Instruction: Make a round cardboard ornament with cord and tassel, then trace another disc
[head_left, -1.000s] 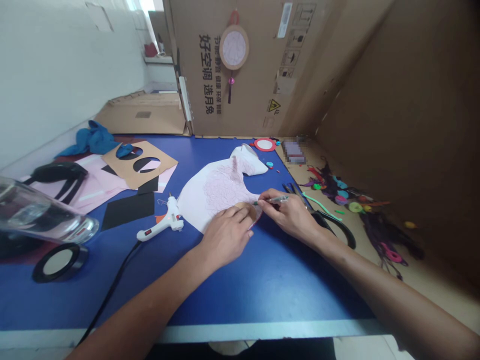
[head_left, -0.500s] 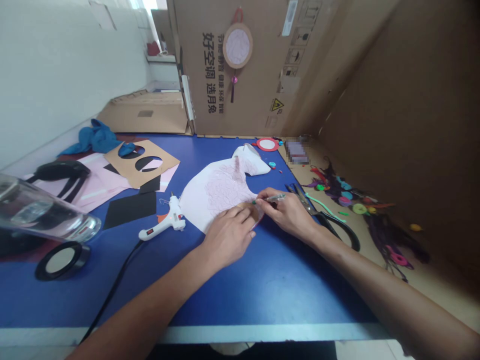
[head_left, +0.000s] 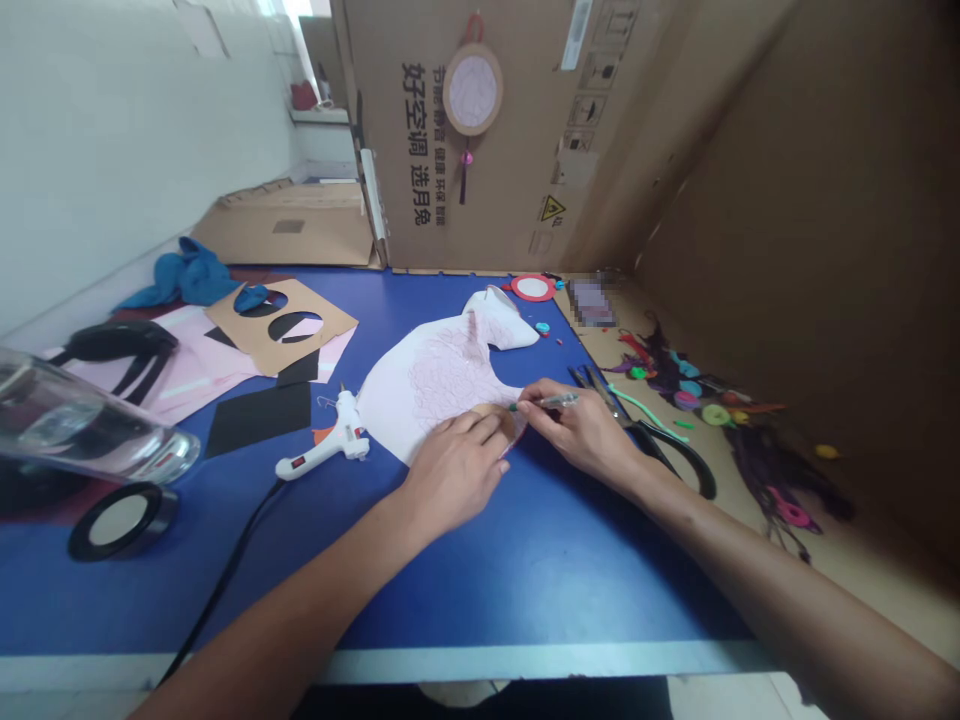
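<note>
**Two hands at a paper cut-out on a blue table**

Closest in, the blue table [head_left: 525,570] carries both forearms. The left hand [head_left: 454,470] lies palm down, fingers spread only a little and pressed flat on a small tan cardboard disc [head_left: 491,412], which sits on the near edge of the white paper cut-out [head_left: 435,375]. The right hand [head_left: 581,430] has its fingers pinched round a pen [head_left: 546,402], the tip pointing left and meeting the disc's edge just beside the left fingertips.

Left of the paper, touching its edge, lies a white glue gun [head_left: 326,445] with a black cord [head_left: 217,590] running toward the near table edge. Further left are a roll of black tape [head_left: 120,520] and a clear bottle [head_left: 82,425] on its side. Right of the right wrist lie black-handled scissors [head_left: 667,445].

Beyond, black paper sheets [head_left: 259,415], a brown cardboard piece with round holes [head_left: 281,320] and a blue cloth [head_left: 187,278] sit to the left; coloured scraps [head_left: 697,390] are strewn to the right. A red ring [head_left: 532,288] lies past the paper. At the back stands a large cardboard box [head_left: 510,130] with a round ornament [head_left: 472,90] hung on it.
</note>
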